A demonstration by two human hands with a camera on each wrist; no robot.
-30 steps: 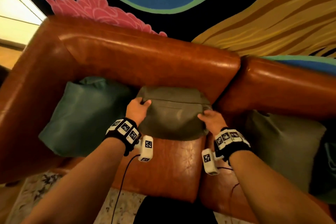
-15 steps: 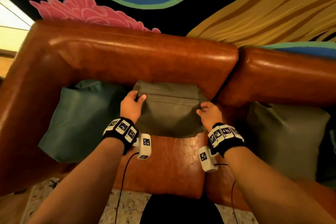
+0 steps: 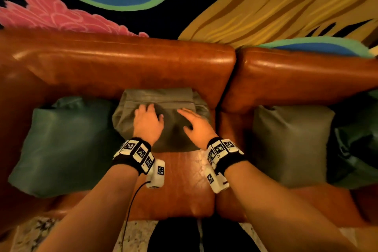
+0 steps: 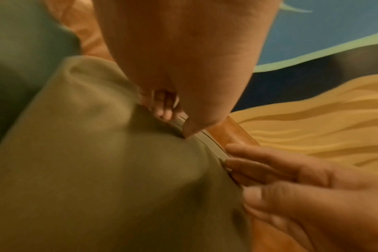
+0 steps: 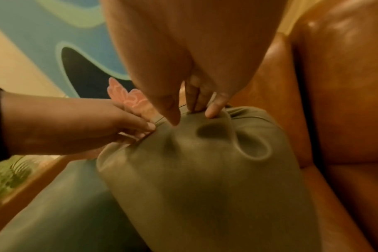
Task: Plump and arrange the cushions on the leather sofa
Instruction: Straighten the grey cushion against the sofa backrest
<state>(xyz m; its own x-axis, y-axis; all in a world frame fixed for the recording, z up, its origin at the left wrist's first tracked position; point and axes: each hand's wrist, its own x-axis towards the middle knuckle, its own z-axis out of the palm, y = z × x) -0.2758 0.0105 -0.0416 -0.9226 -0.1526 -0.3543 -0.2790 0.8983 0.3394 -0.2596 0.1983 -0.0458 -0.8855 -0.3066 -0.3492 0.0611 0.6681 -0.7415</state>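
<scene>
- The olive cushion [image 3: 163,120] stands against the sofa backrest [image 3: 122,67], and both hands lie on its front face just below the top seam.
- The left hand [image 3: 147,122] rests flat, fingers extended toward the seam and holding nothing. In the left wrist view its fingertips [image 4: 164,110] press into the fabric at the piped edge.
- The right hand [image 3: 194,124] sits just beside it, fingers spread and fairly straight, pushing in rather than gripping. The right wrist view shows dents in the fabric under the fingertips [image 5: 214,109].
- Left of the hands a teal cushion [image 3: 61,145] touches the olive one. Right of them, past the gap in the sofa, stands a grey-green cushion [image 3: 290,145].
- The step in hand looks like plumping: patting and shaping the top of the olive cushion.
- The next move likely calls for smoothing out the dents, squaring the cushion upright against the backrest, then shifting the hands to a neighbouring cushion.
</scene>
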